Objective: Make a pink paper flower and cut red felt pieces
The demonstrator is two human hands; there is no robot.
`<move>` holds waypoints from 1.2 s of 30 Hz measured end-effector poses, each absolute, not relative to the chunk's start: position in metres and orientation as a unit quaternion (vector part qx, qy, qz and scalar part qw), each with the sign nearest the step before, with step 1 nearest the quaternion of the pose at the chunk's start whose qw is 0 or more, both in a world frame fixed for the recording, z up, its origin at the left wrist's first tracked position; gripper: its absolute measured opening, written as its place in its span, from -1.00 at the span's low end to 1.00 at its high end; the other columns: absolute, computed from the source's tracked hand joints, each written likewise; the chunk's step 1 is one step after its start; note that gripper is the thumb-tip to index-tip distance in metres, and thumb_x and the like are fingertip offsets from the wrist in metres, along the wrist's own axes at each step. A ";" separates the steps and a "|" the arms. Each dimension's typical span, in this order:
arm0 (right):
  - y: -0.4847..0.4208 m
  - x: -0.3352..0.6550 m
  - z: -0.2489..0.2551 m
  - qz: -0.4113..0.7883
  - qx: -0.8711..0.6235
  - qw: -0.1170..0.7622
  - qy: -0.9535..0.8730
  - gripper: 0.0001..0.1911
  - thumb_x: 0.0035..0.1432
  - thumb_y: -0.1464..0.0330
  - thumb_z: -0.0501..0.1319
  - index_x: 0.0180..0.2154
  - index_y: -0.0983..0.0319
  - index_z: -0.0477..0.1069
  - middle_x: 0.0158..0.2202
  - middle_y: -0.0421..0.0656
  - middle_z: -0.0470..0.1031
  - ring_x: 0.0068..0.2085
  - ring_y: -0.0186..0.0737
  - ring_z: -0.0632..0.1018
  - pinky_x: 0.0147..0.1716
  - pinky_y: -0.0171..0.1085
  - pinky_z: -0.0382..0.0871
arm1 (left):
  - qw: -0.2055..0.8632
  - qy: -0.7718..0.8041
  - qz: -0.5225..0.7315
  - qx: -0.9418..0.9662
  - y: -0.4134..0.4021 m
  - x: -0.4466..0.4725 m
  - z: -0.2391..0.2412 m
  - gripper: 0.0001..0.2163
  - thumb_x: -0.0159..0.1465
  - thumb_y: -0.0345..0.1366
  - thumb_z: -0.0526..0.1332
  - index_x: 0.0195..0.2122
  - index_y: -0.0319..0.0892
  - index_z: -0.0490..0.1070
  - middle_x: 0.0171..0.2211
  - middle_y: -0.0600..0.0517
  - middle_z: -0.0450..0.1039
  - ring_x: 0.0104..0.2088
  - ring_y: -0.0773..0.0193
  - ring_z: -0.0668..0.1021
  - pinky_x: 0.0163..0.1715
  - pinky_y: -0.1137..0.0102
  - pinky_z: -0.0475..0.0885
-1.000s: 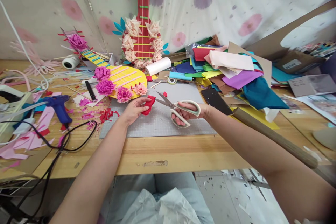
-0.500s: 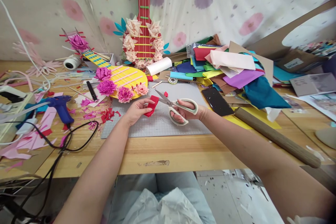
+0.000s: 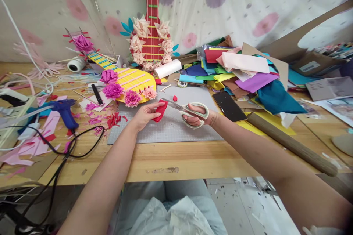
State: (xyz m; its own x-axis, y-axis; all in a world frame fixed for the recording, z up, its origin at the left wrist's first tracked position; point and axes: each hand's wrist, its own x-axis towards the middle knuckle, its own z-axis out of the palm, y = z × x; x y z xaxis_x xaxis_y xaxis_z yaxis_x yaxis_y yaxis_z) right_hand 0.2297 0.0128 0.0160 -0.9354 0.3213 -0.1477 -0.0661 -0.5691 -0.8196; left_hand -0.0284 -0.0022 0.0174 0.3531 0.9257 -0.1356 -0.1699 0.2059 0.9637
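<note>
My left hand (image 3: 145, 116) pinches a small folded piece of red crepe paper (image 3: 160, 112) above the grey cutting mat (image 3: 143, 135). In my right hand (image 3: 199, 113) are scissors (image 3: 180, 108) with pale handles. Their blades are nearly closed and reach the upper edge of the red paper; whether they cut into it I cannot tell. A little red paper scrap (image 3: 175, 98) lies on the mat just beyond the blades. Behind my left hand rests a yellow paper guitar (image 3: 138, 82) decorated with pink flowers.
A red model guitar (image 3: 152, 22) stands against the curtain. Coloured paper sheets (image 3: 245, 62) pile up at the back right, near a phone (image 3: 229, 107) and a wooden stick (image 3: 289, 143). On the left are a blue glue gun (image 3: 66, 114), black cable (image 3: 71, 147) and paper scraps (image 3: 113, 120).
The scissor blades have closed from wide apart to nearly together, and their tips have come to the red paper's edge. My left hand keeps its pinch on the paper.
</note>
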 end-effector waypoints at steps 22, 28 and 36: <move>0.009 0.235 0.038 0.749 -0.272 0.183 -0.575 -0.53 0.15 -0.03 0.01 -0.34 0.27 0.26 -0.66 -0.32 0.14 -0.64 -0.44 0.20 -0.66 -0.41 0.05 | 0.656 0.404 0.431 0.470 0.000 -0.027 0.010 -0.54 -0.17 -0.36 0.41 -0.15 -0.11 0.53 -0.04 -0.03 0.43 -0.40 0.41 0.45 -0.42 0.46 0.38; 0.005 0.242 0.056 0.524 -0.406 0.075 -0.745 -0.60 0.06 0.01 0.15 -0.40 0.24 0.23 -0.50 -0.27 0.22 -0.46 -0.39 0.23 -0.47 -0.36 0.10 | 0.630 0.412 0.464 0.467 0.001 -0.025 0.007 -0.51 -0.15 -0.34 0.39 -0.10 -0.11 0.50 -0.08 -0.02 0.46 -0.36 0.37 0.47 -0.34 0.41 0.39; 0.006 0.239 0.067 0.458 -0.409 -0.033 -0.788 -0.53 0.05 -0.07 0.07 -0.45 0.23 0.20 -0.51 -0.27 0.21 -0.45 -0.36 0.24 -0.42 -0.32 0.11 | 0.607 0.410 0.469 0.494 0.000 -0.020 0.005 -0.51 -0.15 -0.35 0.38 -0.10 -0.04 0.50 0.10 0.01 0.33 -0.31 0.37 0.47 -0.32 0.42 0.37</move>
State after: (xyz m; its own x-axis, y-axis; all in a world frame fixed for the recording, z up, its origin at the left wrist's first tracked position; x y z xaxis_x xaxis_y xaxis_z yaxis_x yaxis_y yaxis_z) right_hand 0.2391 0.0062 0.0669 -0.6626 0.6151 -0.4272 0.6760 0.2456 -0.6948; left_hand -0.0202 0.0003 0.0047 0.2236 0.9741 -0.0349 -0.1633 0.0727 0.9839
